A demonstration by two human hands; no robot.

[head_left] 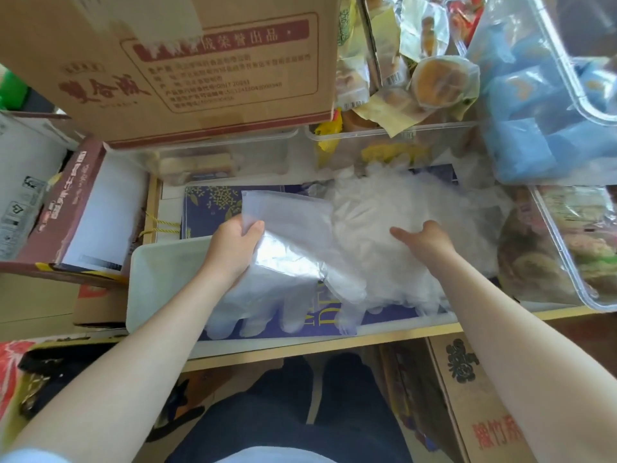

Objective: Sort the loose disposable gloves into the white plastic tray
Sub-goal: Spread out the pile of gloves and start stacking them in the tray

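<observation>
Gloves (293, 262) over white tray (157, 279)

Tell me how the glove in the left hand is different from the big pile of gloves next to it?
The glove is spread flat, so you can see its cuff and fingers; the pile is crumpled, with shapes jumbled together. The left hand pinches the glove by its cuff, while the right hand only rests on the pile. The glove hangs partly over the white tray; the pile lies further right. Both are thin, see-through plastic.
</observation>
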